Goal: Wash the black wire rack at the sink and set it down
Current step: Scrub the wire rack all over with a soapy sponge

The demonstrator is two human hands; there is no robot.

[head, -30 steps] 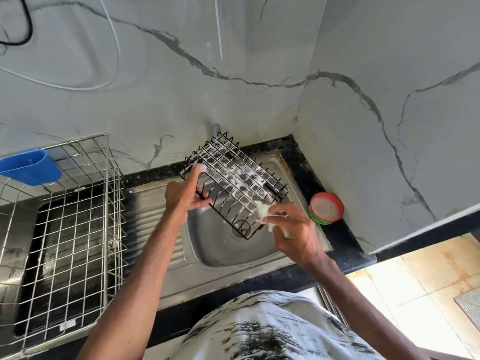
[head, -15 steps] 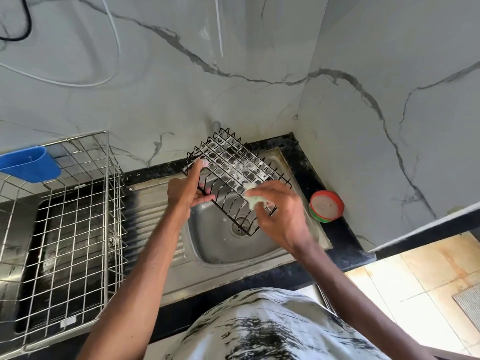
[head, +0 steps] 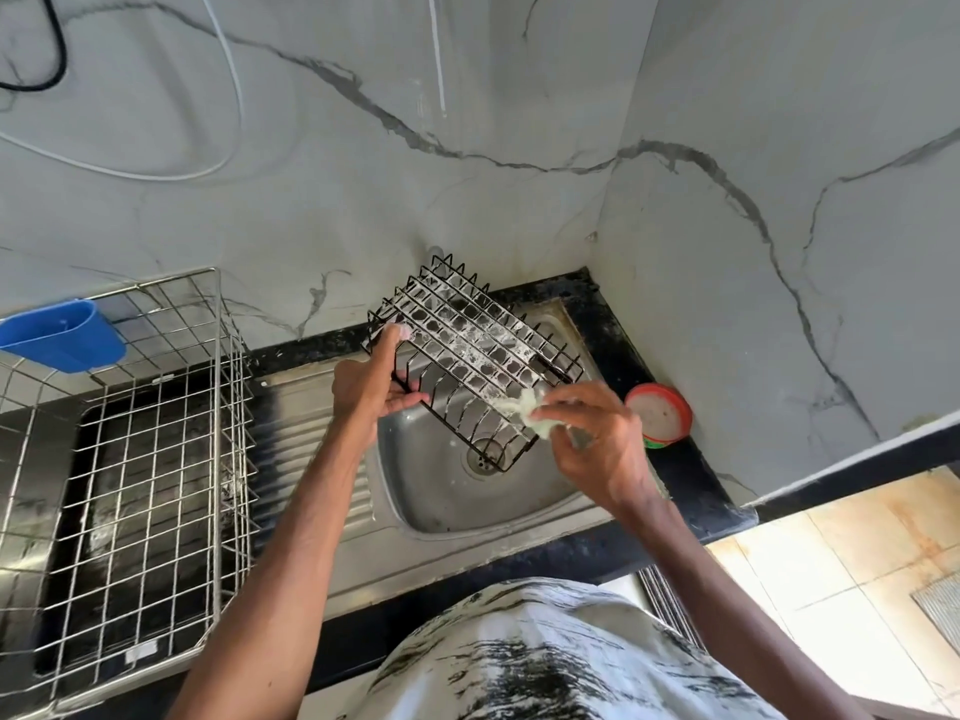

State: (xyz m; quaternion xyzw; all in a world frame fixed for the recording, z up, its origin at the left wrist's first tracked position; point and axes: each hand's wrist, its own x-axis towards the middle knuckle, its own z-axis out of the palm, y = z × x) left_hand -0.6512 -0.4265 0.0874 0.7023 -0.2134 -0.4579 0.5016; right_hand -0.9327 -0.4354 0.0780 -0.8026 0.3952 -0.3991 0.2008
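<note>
At the centre of the frame the black wire rack (head: 467, 350) hangs tilted over the steel sink (head: 441, 493), foam across its grid. The left hand (head: 370, 392) grips its left edge, fingers curled round the wire. The right hand (head: 597, 441) pinches a pale soapy scrubber (head: 522, 407) against the rack's lower right side. A red-rimmed tub (head: 658, 414) sits just right of the sink; a silver wire basket (head: 130, 459) with a blue cup (head: 62, 335) fills the left.

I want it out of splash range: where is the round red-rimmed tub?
In the head view, the round red-rimmed tub sits on the black counter right of the steel sink, by the marble wall, just beyond the right hand.
</note>
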